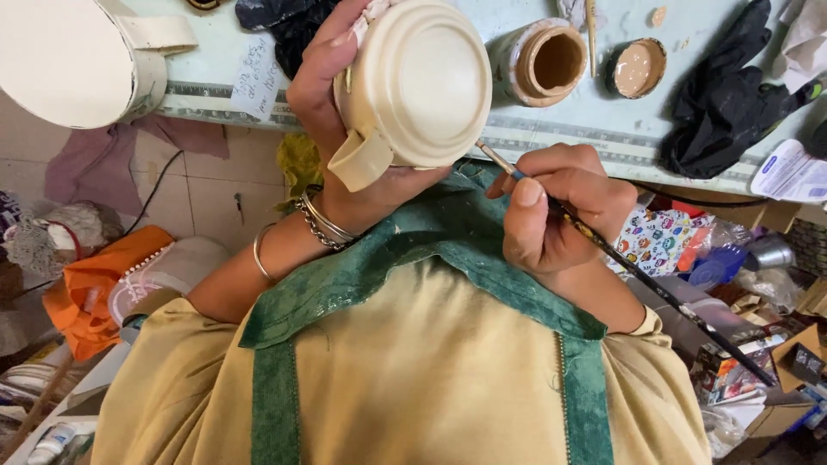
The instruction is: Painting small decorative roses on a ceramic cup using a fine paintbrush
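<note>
Risk as I judge it: the cream glazed ceramic mug (413, 86), tipped base-up and propped only in the left hand (332, 77) curled tight around its side, could roll or slip off the fingers if brush pressure pushes it, and a slip would smear paint. The right hand (551, 211) pinches a thin dark-handled paintbrush (637, 271), tip touching the mug's lower rim, the mug sitting just above-left of that hand, over the pale green table (603, 120).

Mustard-yellow garment (413, 370) trimmed with green bands (448, 241), silver bangles and chain bracelet (323, 226) worn on left wrist, yellow cuff (644, 323) seen at right wrist.
</note>
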